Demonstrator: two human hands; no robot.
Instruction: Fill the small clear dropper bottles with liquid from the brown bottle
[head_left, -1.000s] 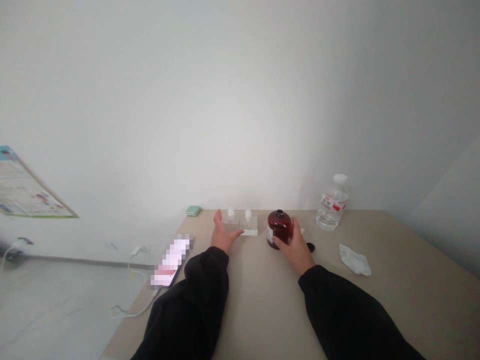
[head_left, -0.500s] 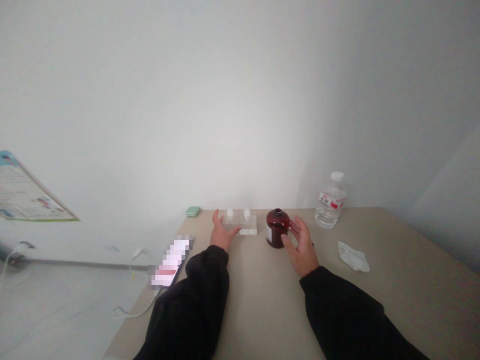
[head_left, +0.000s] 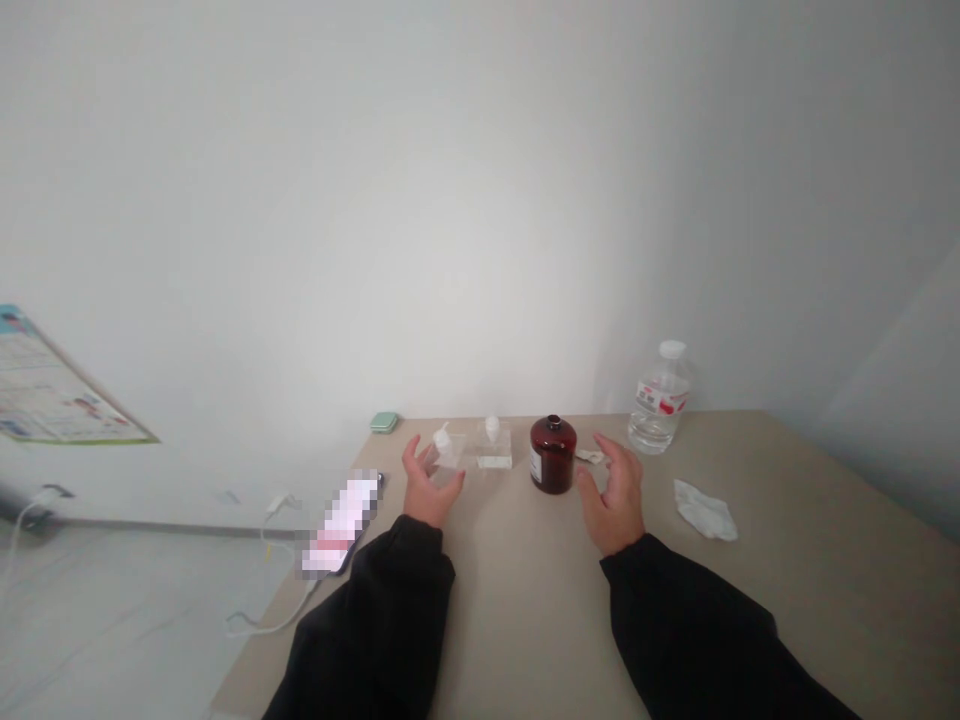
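My left hand (head_left: pixel 430 488) is wrapped round a small clear square bottle (head_left: pixel 452 453) with a white cap, thumb on its right side and fingers on its left. That bottle leans a little. A matching clear bottle (head_left: pixel 495 455) stands upright just to its right. Further right is a dark amber bottle (head_left: pixel 553 460) with an uncapped neck and a white label. Beside it my right hand (head_left: pixel 613 498) is curved with thumb and fingers apart, holding nothing. A small pale object (head_left: pixel 591 457) lies behind that hand, partly hidden; its kind is unclear.
A water bottle (head_left: pixel 660 405) stands at the back right, near a crumpled white tissue (head_left: pixel 706 512). On the left edge lies a lit phone (head_left: pixel 341 525) with a white cable (head_left: pixel 281 625). A small green case (head_left: pixel 385 422) sits at the back left corner, against the wall.
My left hand has moved left with one clear bottle, parting it from the other and tilting it. My right hand has drawn away to the right of the amber bottle.
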